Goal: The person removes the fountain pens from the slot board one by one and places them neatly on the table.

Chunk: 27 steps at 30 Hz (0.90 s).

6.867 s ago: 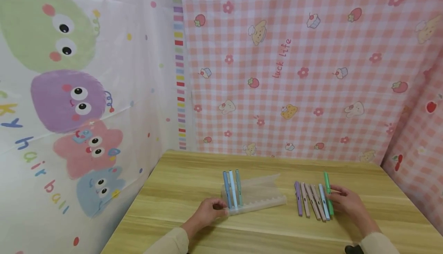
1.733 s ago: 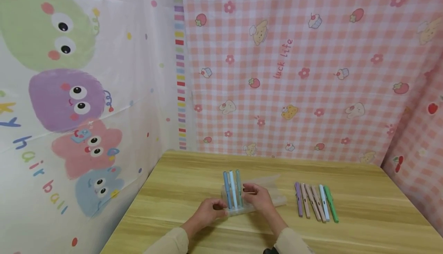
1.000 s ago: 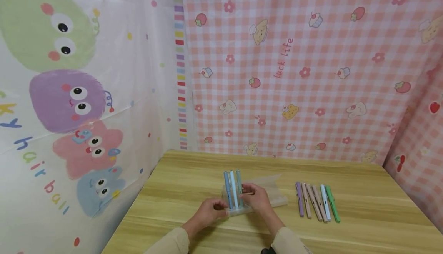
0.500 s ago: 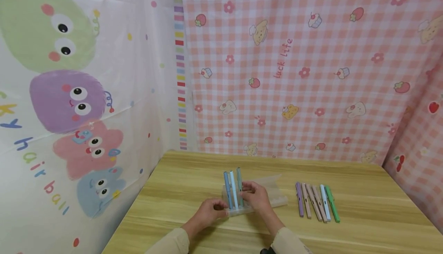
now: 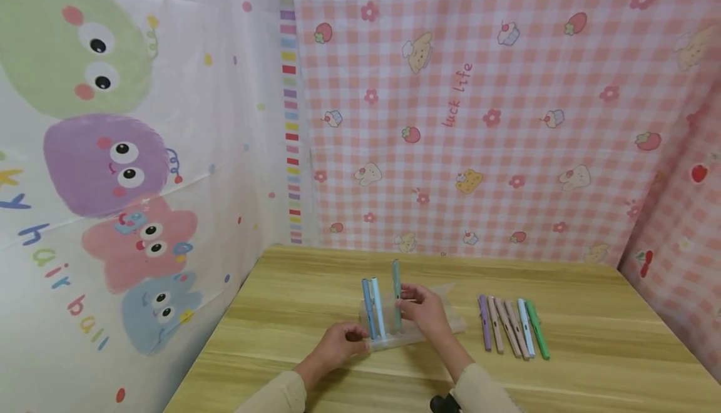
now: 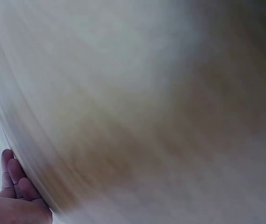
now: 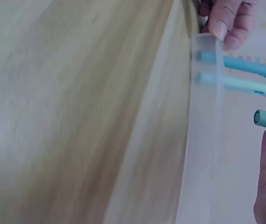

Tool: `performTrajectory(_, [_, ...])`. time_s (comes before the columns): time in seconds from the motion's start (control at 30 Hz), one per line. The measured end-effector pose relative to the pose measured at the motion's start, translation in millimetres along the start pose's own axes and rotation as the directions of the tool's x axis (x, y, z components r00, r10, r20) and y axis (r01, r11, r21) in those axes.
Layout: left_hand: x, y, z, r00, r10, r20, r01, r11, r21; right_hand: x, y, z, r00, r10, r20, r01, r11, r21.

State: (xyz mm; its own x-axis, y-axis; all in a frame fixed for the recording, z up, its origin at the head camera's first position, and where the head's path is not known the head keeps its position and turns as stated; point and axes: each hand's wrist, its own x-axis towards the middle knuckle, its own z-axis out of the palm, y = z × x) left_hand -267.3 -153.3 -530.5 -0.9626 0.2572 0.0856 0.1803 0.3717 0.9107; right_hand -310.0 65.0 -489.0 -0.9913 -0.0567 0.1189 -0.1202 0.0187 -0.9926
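Observation:
A frosted, translucent pen holder (image 5: 415,338) with a scalloped front rail lies at the middle of the table. My left hand (image 5: 340,343) grips its left end, the thumb showing on the corner in the right wrist view. A dark blue pen (image 5: 368,308) and a light blue pen (image 5: 378,310) stand side by side in the holder near that hand. My right hand (image 5: 426,313) pinches a grey-green pen (image 5: 396,280) upright; in the right wrist view that pen's end (image 7: 263,117) is apart from the rail. The left wrist view shows mostly blurred surface, with some fingers (image 6: 18,175) at its edge.
Right of the holder lies a row of pens: a purple pen (image 5: 485,323), several beige-pink pens (image 5: 496,326), a light blue pen (image 5: 526,328) and a green pen (image 5: 537,329). Behind the wooden table (image 5: 315,269) hangs a pink checked cloth (image 5: 507,150).
Earlier my right hand was at the green pen in the row, then came to the holder. It has now raised the grey-green pen up and rightward from beside the light blue one. Left hand stays.

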Motion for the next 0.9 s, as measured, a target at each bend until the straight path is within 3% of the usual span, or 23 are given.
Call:
performTrajectory(0.6, [-1.9, -0.2, -0.9, 1.000, 0.001, -0.010, -0.001, 1.000, 0.014, 8.6, -24.0, -69.7, 0.993, 0.115, 0.017, -0.115, 0.993, 0.001])
performTrajectory(0.9, [0.0, -1.3, 1.2, 1.000, -0.008, -0.009, 0.008, 1.000, -0.002, 9.5, -26.7, -112.3, 0.990, 0.136, 0.031, -0.133, 0.989, -0.070])
